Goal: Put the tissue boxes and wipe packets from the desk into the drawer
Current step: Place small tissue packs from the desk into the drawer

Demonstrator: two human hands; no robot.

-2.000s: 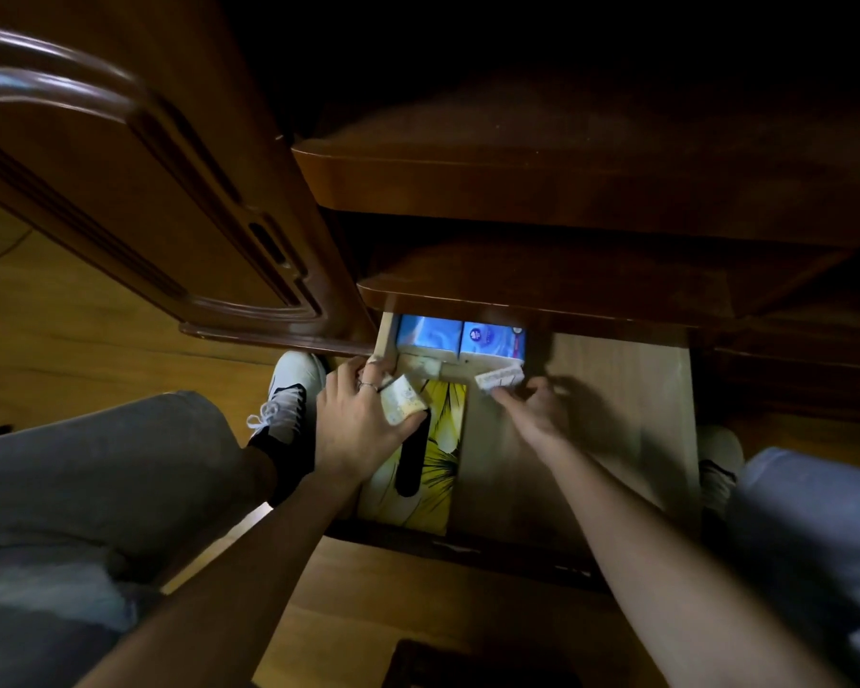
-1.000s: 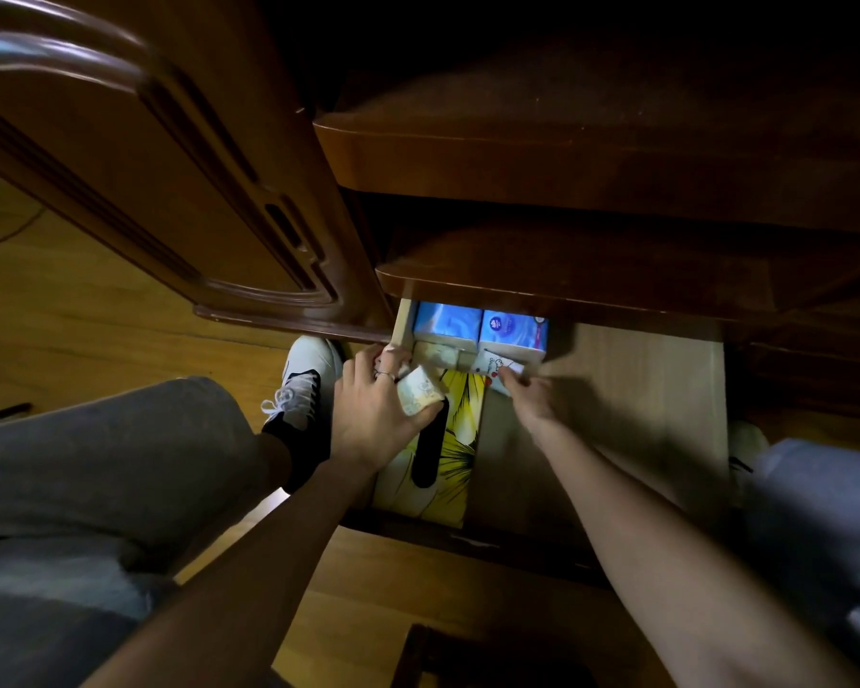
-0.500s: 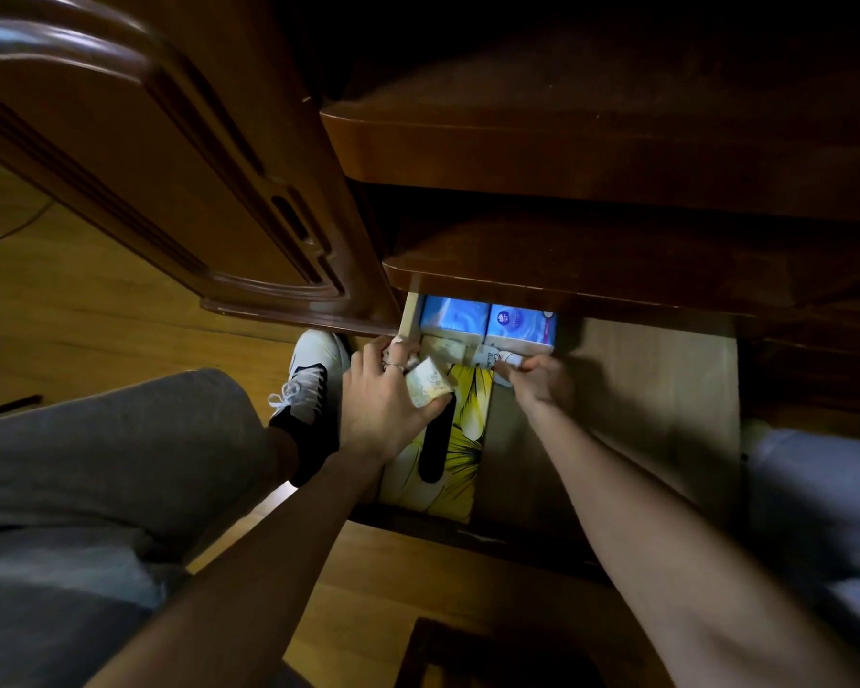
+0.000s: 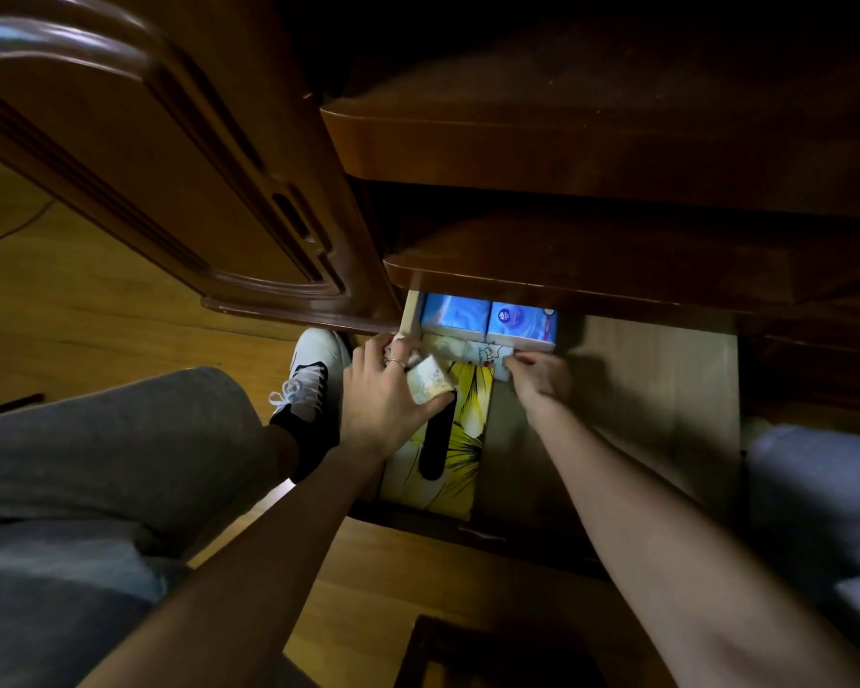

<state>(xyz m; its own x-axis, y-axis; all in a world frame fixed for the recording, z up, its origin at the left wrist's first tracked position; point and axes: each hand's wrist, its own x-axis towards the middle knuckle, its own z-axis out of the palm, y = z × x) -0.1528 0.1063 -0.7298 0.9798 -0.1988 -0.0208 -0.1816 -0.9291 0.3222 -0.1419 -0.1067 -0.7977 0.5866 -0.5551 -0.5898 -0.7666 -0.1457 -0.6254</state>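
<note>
A: What is seen at the left of the open pale wooden drawer [image 4: 666, 389]?

B: A small cream tissue packet [image 4: 429, 384] is held in the left hand [image 4: 386, 404], the grip closed around it between thumb and fingers, above the yellow flower-printed tissue box [image 4: 455, 439] that lies along the drawer's left side.

A: And further right?

B: A small white wipe packet with a cartoon print [image 4: 487, 354] is pinched at its edge by the fingertips of the right hand [image 4: 539, 379]. It is being set in a row just in front of the two blue tissue packs [image 4: 490, 317] lodged at the back, under the dark brown desk [image 4: 616, 151].

A: Which step is judged to be in hand?

B: The packing of small packets into the drawer. The white packet seems nearly seated.

A: What is called for next?

B: That packet should be released, and the cream one placed beside it. The right half of the drawer is left free.
</note>
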